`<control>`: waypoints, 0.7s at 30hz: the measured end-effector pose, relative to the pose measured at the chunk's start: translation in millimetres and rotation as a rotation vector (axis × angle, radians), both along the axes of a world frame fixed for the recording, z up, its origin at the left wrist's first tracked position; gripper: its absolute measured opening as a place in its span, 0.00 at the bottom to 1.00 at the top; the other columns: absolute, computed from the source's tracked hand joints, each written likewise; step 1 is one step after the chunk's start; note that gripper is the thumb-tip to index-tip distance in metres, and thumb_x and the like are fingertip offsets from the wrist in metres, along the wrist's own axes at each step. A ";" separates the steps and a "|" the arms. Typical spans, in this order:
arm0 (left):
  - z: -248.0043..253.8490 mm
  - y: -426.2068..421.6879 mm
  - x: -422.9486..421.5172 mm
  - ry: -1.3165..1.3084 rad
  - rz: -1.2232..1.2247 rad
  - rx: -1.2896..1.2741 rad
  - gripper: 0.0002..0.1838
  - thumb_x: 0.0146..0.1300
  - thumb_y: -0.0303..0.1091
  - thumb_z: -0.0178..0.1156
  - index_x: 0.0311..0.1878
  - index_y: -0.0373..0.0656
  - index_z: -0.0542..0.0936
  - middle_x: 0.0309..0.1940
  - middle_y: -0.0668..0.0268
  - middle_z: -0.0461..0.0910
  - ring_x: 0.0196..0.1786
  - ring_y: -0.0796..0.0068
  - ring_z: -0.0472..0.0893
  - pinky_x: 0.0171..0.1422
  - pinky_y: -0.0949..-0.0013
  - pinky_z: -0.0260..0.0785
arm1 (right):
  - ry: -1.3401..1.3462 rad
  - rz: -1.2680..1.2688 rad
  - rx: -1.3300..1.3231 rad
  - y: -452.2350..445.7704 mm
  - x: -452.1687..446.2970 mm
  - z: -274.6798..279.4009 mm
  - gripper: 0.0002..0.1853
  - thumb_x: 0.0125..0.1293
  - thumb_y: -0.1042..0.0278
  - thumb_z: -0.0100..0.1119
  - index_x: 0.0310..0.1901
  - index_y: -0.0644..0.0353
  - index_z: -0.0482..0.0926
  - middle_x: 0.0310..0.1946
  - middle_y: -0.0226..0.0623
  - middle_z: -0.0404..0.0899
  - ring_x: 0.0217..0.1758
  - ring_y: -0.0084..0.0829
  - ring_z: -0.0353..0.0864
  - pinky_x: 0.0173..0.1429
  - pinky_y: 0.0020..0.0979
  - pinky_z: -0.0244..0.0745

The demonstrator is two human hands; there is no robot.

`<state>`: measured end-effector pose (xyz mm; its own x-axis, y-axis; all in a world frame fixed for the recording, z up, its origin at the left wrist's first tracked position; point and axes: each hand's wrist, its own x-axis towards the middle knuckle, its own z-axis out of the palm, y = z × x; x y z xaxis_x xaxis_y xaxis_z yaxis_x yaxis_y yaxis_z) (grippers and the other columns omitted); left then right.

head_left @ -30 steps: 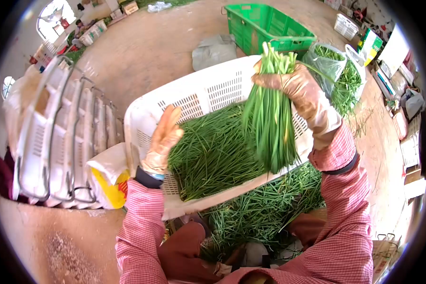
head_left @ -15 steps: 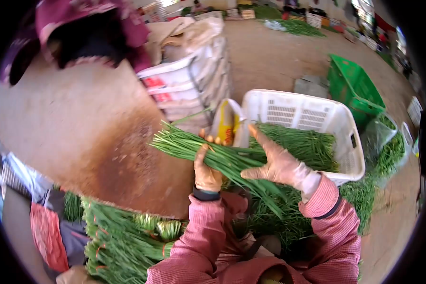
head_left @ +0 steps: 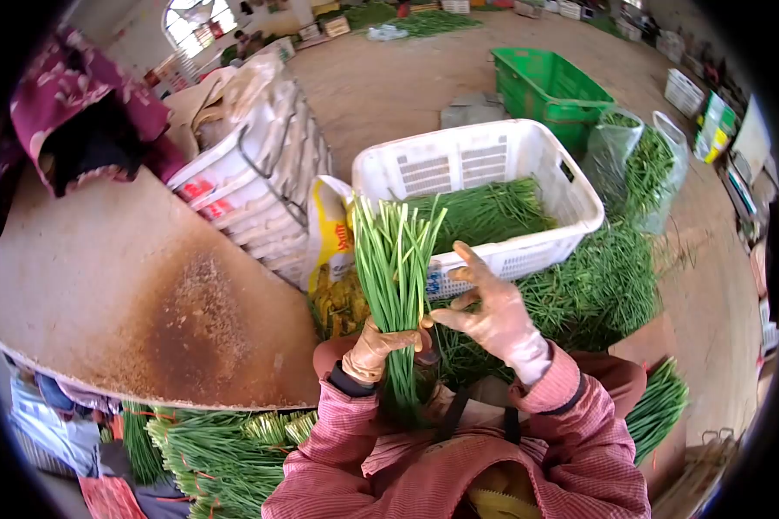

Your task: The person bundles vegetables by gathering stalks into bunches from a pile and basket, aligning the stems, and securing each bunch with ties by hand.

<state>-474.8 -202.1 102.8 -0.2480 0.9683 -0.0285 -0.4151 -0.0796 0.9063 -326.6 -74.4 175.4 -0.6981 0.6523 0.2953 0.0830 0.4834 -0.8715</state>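
A bunch of long green stalks (head_left: 394,268) stands upright in my gloved left hand (head_left: 377,348), its pale cut ends at the top. My left fingers wrap round it low down, and its leafy end hangs below. Just right of the bunch, my gloved right hand (head_left: 492,313) is open, fingers spread, a fingertip near the stalks; it holds nothing. Beyond both hands sits a white slotted basket (head_left: 545,251) with more green stalks (head_left: 493,212) lying in it. Loose greens (head_left: 580,285) are heaped on the floor beside the basket.
A stained board (head_left: 121,285) lies left, tied bundles (head_left: 225,458) below it. Stacked white crates (head_left: 268,182) and a yellow-white bag (head_left: 327,233) stand behind. Farther off are a green crate (head_left: 554,95) and plastic bags of greens (head_left: 649,164). Another bundle (head_left: 658,406) lies right.
The bunch went from my right hand to my left and has turned from slanting to upright. My right hand has let go and is open beside it. The view has shifted.
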 end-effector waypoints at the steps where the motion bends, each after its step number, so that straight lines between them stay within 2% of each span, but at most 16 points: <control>1: 1.7 4.0 4.0 0.041 -0.057 -0.017 0.15 0.50 0.24 0.62 0.43 0.36 0.74 0.33 0.61 0.77 0.29 0.75 0.77 0.34 0.75 0.69 | -0.085 -0.021 0.045 0.3 -0.3 -2.7 0.29 0.49 0.67 0.66 0.54 0.63 0.68 0.30 0.37 0.77 0.24 0.19 0.73 0.28 0.20 0.72; 3: 6.0 6.0 10.0 0.121 -0.097 0.014 0.16 0.50 0.22 0.61 0.44 0.35 0.73 0.34 0.59 0.77 0.28 0.76 0.76 0.32 0.75 0.69 | -0.013 0.066 -0.245 4.4 -4.4 -28.6 0.22 0.54 0.67 0.61 0.51 0.65 0.71 0.27 0.39 0.78 0.20 0.21 0.74 0.24 0.20 0.72; 4: 9.9 2.3 9.5 0.027 -0.129 -0.019 0.16 0.50 0.21 0.61 0.44 0.34 0.73 0.34 0.59 0.77 0.27 0.77 0.75 0.31 0.76 0.68 | -0.038 0.054 -0.370 12.4 -0.3 -32.5 0.14 0.58 0.72 0.55 0.46 0.66 0.74 0.24 0.40 0.78 0.16 0.21 0.73 0.19 0.19 0.71; 5: 13.0 -2.1 7.0 -0.067 -0.151 -0.053 0.17 0.49 0.21 0.61 0.45 0.34 0.73 0.35 0.59 0.77 0.26 0.78 0.75 0.30 0.77 0.68 | 0.089 -0.034 -0.122 25.8 3.2 -50.6 0.09 0.59 0.77 0.50 0.41 0.66 0.76 0.22 0.37 0.78 0.14 0.19 0.71 0.15 0.18 0.68; 6: 15.4 -5.9 1.4 -0.060 -0.213 -0.087 0.20 0.47 0.21 0.62 0.46 0.34 0.73 0.36 0.58 0.78 0.24 0.80 0.73 0.28 0.79 0.66 | 0.157 -0.142 -0.325 41.4 10.0 -59.9 0.09 0.60 0.79 0.48 0.40 0.64 0.77 0.20 0.34 0.77 0.13 0.18 0.69 0.14 0.17 0.67; 7: 14.8 -11.3 -1.3 -0.062 -0.206 -0.098 0.20 0.47 0.21 0.62 0.46 0.34 0.73 0.36 0.58 0.78 0.24 0.80 0.73 0.28 0.79 0.66 | 0.183 -0.251 -0.349 60.5 17.9 -64.1 0.07 0.59 0.75 0.52 0.39 0.61 0.77 0.21 0.32 0.76 0.17 0.19 0.69 0.18 0.19 0.67; 9: 10.7 -20.6 -2.3 -0.070 -0.250 -0.298 0.24 0.45 0.25 0.63 0.48 0.33 0.71 0.38 0.54 0.76 0.21 0.77 0.72 0.26 0.76 0.66 | 0.421 -0.478 -0.481 96.6 33.1 -68.9 0.06 0.60 0.72 0.52 0.36 0.61 0.77 0.20 0.31 0.74 0.16 0.18 0.66 0.16 0.17 0.64; 10: 10.2 -22.3 -1.8 -0.103 -0.294 -0.261 0.24 0.45 0.25 0.63 0.48 0.33 0.71 0.37 0.55 0.77 0.21 0.77 0.73 0.26 0.76 0.67 | 0.457 -0.548 -0.445 109.4 43.7 -70.9 0.07 0.61 0.71 0.51 0.38 0.61 0.77 0.21 0.32 0.75 0.17 0.18 0.67 0.17 0.17 0.65; 11: 8.5 -22.2 0.4 -0.099 -0.299 -0.268 0.24 0.45 0.25 0.63 0.48 0.33 0.71 0.37 0.55 0.77 0.21 0.77 0.73 0.26 0.76 0.67 | 0.394 -0.556 -0.293 125.5 51.3 -88.4 0.08 0.60 0.73 0.52 0.40 0.60 0.77 0.24 0.32 0.77 0.17 0.19 0.68 0.17 0.17 0.65; 13: 3.9 -23.0 6.3 -0.088 -0.293 -0.273 0.24 0.44 0.24 0.64 0.48 0.32 0.70 0.38 0.55 0.77 0.22 0.77 0.73 0.26 0.76 0.67 | 0.205 -0.364 -0.228 88.5 58.2 -54.8 0.09 0.57 0.71 0.56 0.40 0.59 0.78 0.27 0.33 0.79 0.26 0.26 0.75 0.32 0.24 0.74; 14: 3.5 -22.0 8.7 -0.086 -0.322 -0.291 0.24 0.45 0.24 0.63 0.49 0.33 0.70 0.39 0.56 0.77 0.23 0.77 0.73 0.27 0.77 0.67 | 0.165 -0.327 0.140 64.0 50.1 -43.8 0.10 0.55 0.66 0.58 0.39 0.58 0.79 0.26 0.33 0.79 0.31 0.30 0.76 0.42 0.31 0.71; 16: 1.7 -18.7 15.5 -0.086 -0.356 -0.318 0.24 0.46 0.24 0.63 0.49 0.33 0.70 0.39 0.56 0.77 0.23 0.78 0.74 0.27 0.78 0.68 | 0.059 -0.130 0.520 37.2 43.2 -49.3 0.11 0.52 0.61 0.62 0.36 0.54 0.80 0.28 0.33 0.79 0.41 0.36 0.76 0.58 0.38 0.62; 18: 6.6 -18.6 24.8 -0.044 -0.376 -0.358 0.24 0.48 0.23 0.62 0.50 0.35 0.69 0.39 0.58 0.77 0.24 0.80 0.74 0.28 0.80 0.68 | 0.095 0.009 0.436 38.2 38.6 -71.3 0.06 0.53 0.62 0.61 0.30 0.53 0.81 0.30 0.35 0.80 0.45 0.36 0.76 0.62 0.41 0.59; 19: 6.7 -20.9 24.5 -0.041 -0.375 -0.359 0.24 0.48 0.23 0.62 0.50 0.35 0.69 0.39 0.58 0.77 0.24 0.80 0.74 0.28 0.80 0.68 | 0.170 -0.177 0.413 53.2 36.4 -73.6 0.05 0.56 0.64 0.58 0.30 0.55 0.80 0.29 0.35 0.80 0.38 0.30 0.78 0.50 0.36 0.71; 21: 6.5 -33.1 24.3 0.031 -0.332 -0.426 0.22 0.47 0.22 0.63 0.48 0.36 0.72 0.39 0.61 0.78 0.26 0.82 0.74 0.30 0.80 0.68 | 0.438 -0.336 -0.391 67.0 59.4 -49.4 0.06 0.58 0.66 0.56 0.31 0.58 0.78 0.26 0.34 0.80 0.27 0.25 0.77 0.35 0.26 0.75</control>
